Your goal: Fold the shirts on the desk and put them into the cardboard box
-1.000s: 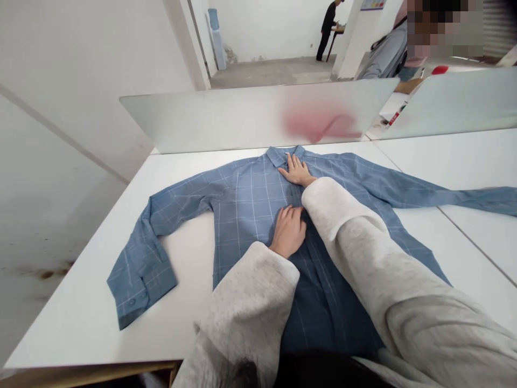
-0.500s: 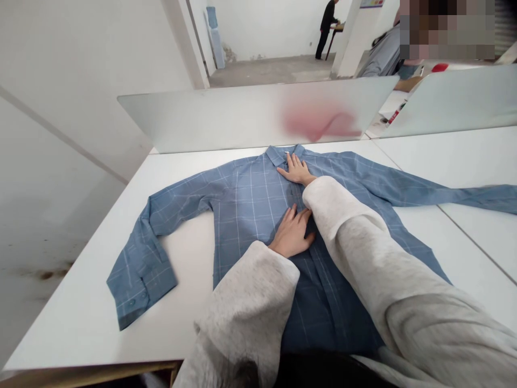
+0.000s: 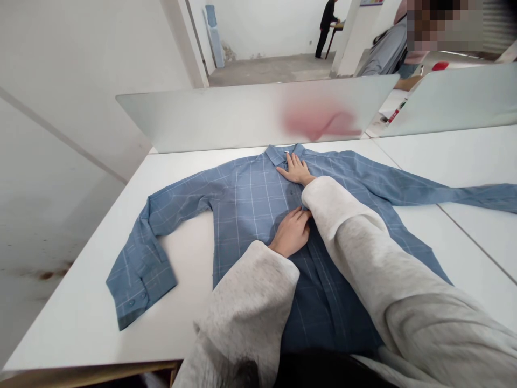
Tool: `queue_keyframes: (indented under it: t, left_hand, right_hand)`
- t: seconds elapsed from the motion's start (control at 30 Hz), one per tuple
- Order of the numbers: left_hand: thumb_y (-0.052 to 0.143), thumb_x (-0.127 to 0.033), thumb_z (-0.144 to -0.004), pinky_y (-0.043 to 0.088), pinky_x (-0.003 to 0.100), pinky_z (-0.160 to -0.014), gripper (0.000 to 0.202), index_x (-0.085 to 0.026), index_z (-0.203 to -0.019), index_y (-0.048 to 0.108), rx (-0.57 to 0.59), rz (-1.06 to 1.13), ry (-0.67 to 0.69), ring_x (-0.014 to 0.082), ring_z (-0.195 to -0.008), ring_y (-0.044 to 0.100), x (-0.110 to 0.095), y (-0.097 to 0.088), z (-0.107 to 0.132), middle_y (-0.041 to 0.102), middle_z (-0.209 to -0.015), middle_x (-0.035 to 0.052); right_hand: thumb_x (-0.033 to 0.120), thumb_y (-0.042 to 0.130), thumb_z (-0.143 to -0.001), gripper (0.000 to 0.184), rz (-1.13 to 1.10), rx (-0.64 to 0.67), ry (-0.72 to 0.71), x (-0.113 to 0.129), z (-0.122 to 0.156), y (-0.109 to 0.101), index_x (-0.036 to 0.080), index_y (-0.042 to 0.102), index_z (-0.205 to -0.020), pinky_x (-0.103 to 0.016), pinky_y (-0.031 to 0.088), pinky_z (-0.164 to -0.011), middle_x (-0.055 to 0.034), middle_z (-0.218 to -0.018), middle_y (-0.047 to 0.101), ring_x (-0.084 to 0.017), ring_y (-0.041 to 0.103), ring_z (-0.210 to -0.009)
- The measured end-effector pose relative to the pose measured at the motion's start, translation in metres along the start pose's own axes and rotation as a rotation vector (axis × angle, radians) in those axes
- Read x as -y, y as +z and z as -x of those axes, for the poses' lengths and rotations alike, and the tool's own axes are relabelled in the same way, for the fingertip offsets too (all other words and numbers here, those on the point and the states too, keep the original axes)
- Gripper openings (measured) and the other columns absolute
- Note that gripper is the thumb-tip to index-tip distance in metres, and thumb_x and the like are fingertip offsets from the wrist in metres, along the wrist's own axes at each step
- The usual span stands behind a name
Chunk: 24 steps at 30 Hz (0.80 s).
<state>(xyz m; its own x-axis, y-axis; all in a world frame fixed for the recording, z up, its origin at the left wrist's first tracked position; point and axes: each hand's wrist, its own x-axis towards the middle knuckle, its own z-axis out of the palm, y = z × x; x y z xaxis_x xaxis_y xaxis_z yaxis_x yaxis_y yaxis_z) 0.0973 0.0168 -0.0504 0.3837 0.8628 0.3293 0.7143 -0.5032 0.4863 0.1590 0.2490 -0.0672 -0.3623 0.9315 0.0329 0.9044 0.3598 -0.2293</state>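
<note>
A blue shirt (image 3: 258, 199) with a pale check lies spread face up on a white table (image 3: 189, 269). Its collar (image 3: 276, 155) points to the far side, and one sleeve (image 3: 139, 269) bends down at the left. My right hand (image 3: 297, 170) rests flat just below the collar, fingers spread. Nearer to me, my left hand (image 3: 291, 231) is at the button placket (image 3: 319, 269), fingers drawn together with the thumb, pinching the shirt front. The fingertips are partly hidden by my right cuff.
A frosted divider (image 3: 226, 118) stands along the table's far edge, a blurred red shape behind it. Past it are a seated person in grey (image 3: 383, 54), a person in black (image 3: 326, 29) at a small table, and a water dispenser (image 3: 215, 40). A wall borders the left.
My left hand's spread fingers and thumb have drawn together, closing on the shirt's placket. My right hand has stayed flat below the collar.
</note>
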Motion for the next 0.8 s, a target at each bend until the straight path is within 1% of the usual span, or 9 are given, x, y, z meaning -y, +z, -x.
queue_keyframes:
  t: [0.1,0.2,0.27,0.33,0.43,0.5,0.63,0.73,0.8]
  left_hand:
    - [0.04,-0.007,-0.082,0.033,0.037,-0.113,0.037,-0.016,-0.115,0.053,0.003,-0.018,0.005,0.0168,-0.122,0.05,0.0006,0.0,0.0005,0.063,-0.117,0.0065]
    - [0.042,-0.007,-0.082,0.032,0.037,-0.112,0.037,-0.014,-0.116,0.054,-0.005,-0.064,-0.023,0.0177,-0.127,0.044,0.0003,0.0009,0.0019,0.06,-0.123,0.0076]
    - [0.042,-0.011,-0.085,0.033,0.04,-0.112,0.036,-0.014,-0.12,0.052,-0.023,-0.11,-0.073,0.0201,-0.132,0.038,-0.001,0.0017,0.0032,0.054,-0.132,0.0096]
    - [0.042,-0.017,-0.089,0.033,0.046,-0.11,0.037,-0.013,-0.126,0.048,-0.049,-0.163,-0.159,0.0243,-0.135,0.033,-0.0028,0.0022,0.0043,0.046,-0.139,0.0124]
    - [0.041,-0.025,-0.092,0.031,0.05,-0.109,0.042,-0.012,-0.132,0.044,-0.05,-0.221,-0.26,0.029,-0.136,0.03,-0.0046,0.0023,0.0055,0.044,-0.141,0.0164]
    - [0.04,-0.026,-0.093,0.03,0.051,-0.109,0.042,-0.013,-0.133,0.043,-0.021,-0.24,-0.258,0.03,-0.137,0.029,-0.0047,0.0022,0.006,0.044,-0.14,0.0173]
    - [0.041,-0.023,-0.093,0.026,0.052,-0.11,0.041,-0.016,-0.133,0.044,0.029,-0.24,-0.193,0.0301,-0.138,0.027,-0.0019,0.0028,0.006,0.042,-0.142,0.0175]
    - [0.045,-0.019,-0.09,0.025,0.052,-0.111,0.041,-0.016,-0.131,0.044,0.05,-0.194,-0.168,0.029,-0.138,0.027,0.0017,0.0037,0.0049,0.04,-0.144,0.0157]
    - [0.047,-0.017,-0.088,0.025,0.051,-0.112,0.042,-0.015,-0.129,0.045,0.047,-0.148,-0.169,0.0277,-0.138,0.029,0.0036,0.0042,0.0038,0.039,-0.144,0.0161]
  right_hand:
    - [0.067,0.022,-0.086,0.087,-0.002,0.006,0.009,0.0007,0.001,-0.0005,0.009,0.008,-0.149,-0.05,0.011,-0.113,-0.0173,-0.154,0.011,-0.028,0.01,-0.142]
    - [0.066,0.02,-0.087,0.086,0.005,-0.006,0.008,0.0017,0.0024,-0.0008,0.009,0.01,-0.149,-0.051,0.011,-0.113,-0.0175,-0.154,0.012,-0.028,0.011,-0.142]
    - [0.066,0.02,-0.087,0.085,0.02,-0.015,0.006,0.0021,0.003,-0.0005,0.009,0.01,-0.149,-0.05,0.012,-0.113,-0.0174,-0.154,0.013,-0.028,0.012,-0.142]
    - [0.065,0.019,-0.088,0.084,0.037,-0.017,0.011,0.0023,0.0033,-0.0001,0.009,0.009,-0.149,-0.049,0.013,-0.113,-0.017,-0.154,0.013,-0.028,0.013,-0.142]
    - [0.065,0.02,-0.088,0.084,0.04,-0.027,0.013,0.0023,0.0036,0.0006,0.009,0.01,-0.149,-0.049,0.013,-0.113,-0.0167,-0.154,0.014,-0.028,0.013,-0.142]
    - [0.064,0.019,-0.088,0.083,0.028,-0.039,0.007,0.0024,0.0042,0.001,0.009,0.012,-0.149,-0.049,0.014,-0.112,-0.0167,-0.154,0.014,-0.028,0.014,-0.142]
    - [0.063,0.02,-0.089,0.081,0.015,-0.063,0.009,0.0029,0.0059,0.0013,0.009,0.014,-0.149,-0.049,0.014,-0.112,-0.0168,-0.154,0.015,-0.028,0.015,-0.141]
    - [0.062,0.021,-0.089,0.08,0.022,-0.065,0.012,0.0032,0.0066,0.0012,0.009,0.013,-0.149,-0.049,0.014,-0.112,-0.0169,-0.154,0.015,-0.028,0.015,-0.141]
    - [0.062,0.02,-0.09,0.08,0.023,-0.066,0.007,0.0031,0.0067,0.001,0.009,0.014,-0.149,-0.049,0.014,-0.112,-0.017,-0.154,0.016,-0.028,0.015,-0.141]
